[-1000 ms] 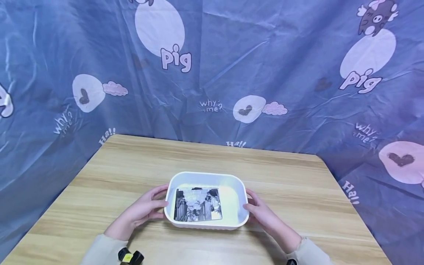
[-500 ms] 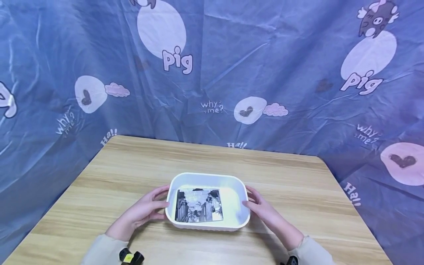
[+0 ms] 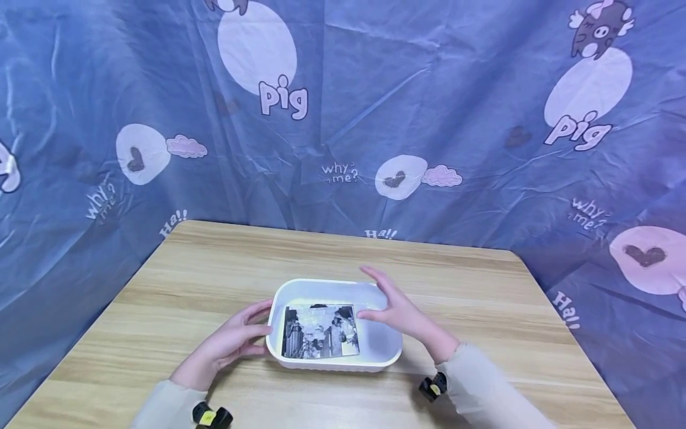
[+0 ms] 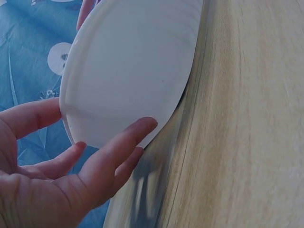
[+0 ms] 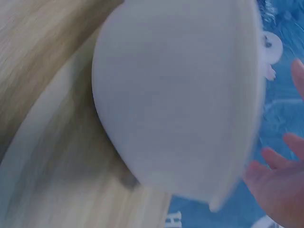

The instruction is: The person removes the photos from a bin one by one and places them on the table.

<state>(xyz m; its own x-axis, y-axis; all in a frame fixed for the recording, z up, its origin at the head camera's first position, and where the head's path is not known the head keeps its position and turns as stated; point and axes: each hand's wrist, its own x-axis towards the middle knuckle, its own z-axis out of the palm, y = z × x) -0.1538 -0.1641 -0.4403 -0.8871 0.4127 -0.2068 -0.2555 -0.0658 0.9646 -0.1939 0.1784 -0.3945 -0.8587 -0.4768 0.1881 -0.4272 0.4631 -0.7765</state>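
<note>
A white rectangular plastic container (image 3: 377, 351) with rounded corners sits on the table, and a black-and-white picture card (image 3: 321, 330) lies flat inside it, toward the left. My left hand (image 3: 233, 342) holds the container's left end, thumb at the rim and fingers spread along the outer wall. In the left wrist view, that hand (image 4: 71, 185) has its fingertips against the container's side (image 4: 133, 61). Over the container's right part hovers my right hand (image 3: 402, 313), thumb and index finger apart, holding nothing. The right wrist view shows this hand (image 5: 280, 183) beyond the container's rim.
The wooden table (image 3: 214, 262) stretches around the container on all sides. A blue curtain (image 3: 343, 119) with pig prints hangs behind and beside it. Black devices are strapped at both wrists, including a wrist strap (image 3: 433, 387) on the right.
My right hand has let go of the container's right end and moved up and left over its opening. The left hand and the picture card stay in place.
</note>
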